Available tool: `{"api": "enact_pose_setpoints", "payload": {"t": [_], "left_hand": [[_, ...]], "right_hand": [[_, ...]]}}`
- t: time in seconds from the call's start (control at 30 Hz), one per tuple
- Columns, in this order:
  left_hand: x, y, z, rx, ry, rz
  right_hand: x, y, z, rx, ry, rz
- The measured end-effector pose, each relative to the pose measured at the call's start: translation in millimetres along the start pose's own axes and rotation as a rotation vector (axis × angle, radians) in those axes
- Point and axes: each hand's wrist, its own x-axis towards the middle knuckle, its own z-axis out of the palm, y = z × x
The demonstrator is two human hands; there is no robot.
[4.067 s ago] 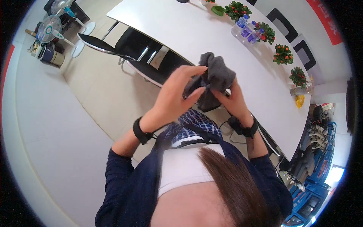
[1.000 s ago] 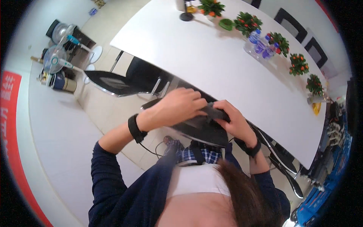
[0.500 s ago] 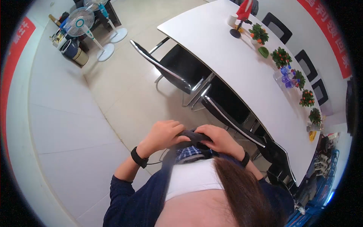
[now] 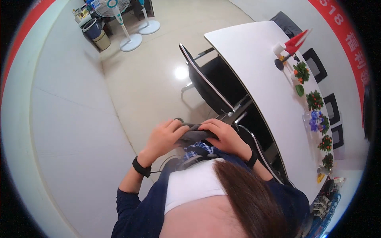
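Observation:
Both hands grip a dark grey piece of folded fabric (image 4: 193, 137) in front of my waist; its exact kind cannot be made out. My left hand (image 4: 162, 137) is closed on its left end, with the thumb toward the middle. On the other end my right hand (image 4: 226, 137) is closed, fingers over the top edge. Blue checked cloth (image 4: 199, 149) shows just below the grey fabric. A black band (image 4: 141, 167) circles my left wrist, with a thin cable leading off it.
To the right stands a long white table (image 4: 254, 59) bearing potted plants (image 4: 314, 100), bottles (image 4: 315, 121) and a small red flag (image 4: 295, 41). Black chairs (image 4: 210, 87) line its near side. A pale wall (image 4: 71, 119) runs along my left. Standing fans (image 4: 131, 42) and a bin (image 4: 99, 37) are at the far left.
The view has shifted, so the table and chairs appear lower and farther right. Both hands keep their hold on the grey fabric, slightly higher in the picture, with more of its lighter side showing.

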Motion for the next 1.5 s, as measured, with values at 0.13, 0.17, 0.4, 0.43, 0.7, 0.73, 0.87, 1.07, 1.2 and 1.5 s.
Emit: {"api": "enact_pose_setpoints", "payload": {"t": [0.13,0.17,0.4,0.43,0.7,0.73,0.87,1.07,1.2,1.5], "left_hand": [[18,-46,-18,0.062,0.021,-0.014],[25,-57,-23,0.077,0.055,0.009],[73,-113,-65,-0.077,0.01,-0.004],[79,-122,-67,-0.109,0.024,0.002],[136,-210,-60,-0.266,-0.146,0.135],[146,-221,-60,-0.285,-0.148,0.176],[186,-272,-64,-0.301,-0.221,0.332],[240,-331,-65,-0.291,-0.211,0.479],[277,-356,-44,-0.28,-0.224,0.578],[339,-391,32,-0.277,-0.359,0.686]], "right_hand": [[56,17,1,0.007,0.012,-0.069],[70,19,-2,0.006,0.015,-0.08],[138,30,-23,-0.019,0.044,-0.053],[144,32,-24,-0.021,0.046,-0.038],[187,52,-15,-0.116,0.183,0.157],[194,53,-13,-0.121,0.199,0.194],[232,60,-7,-0.189,0.301,0.317],[294,69,-13,-0.333,0.388,0.44],[324,76,-12,-0.34,0.482,0.588],[346,154,7,-0.212,0.672,0.918]]}}
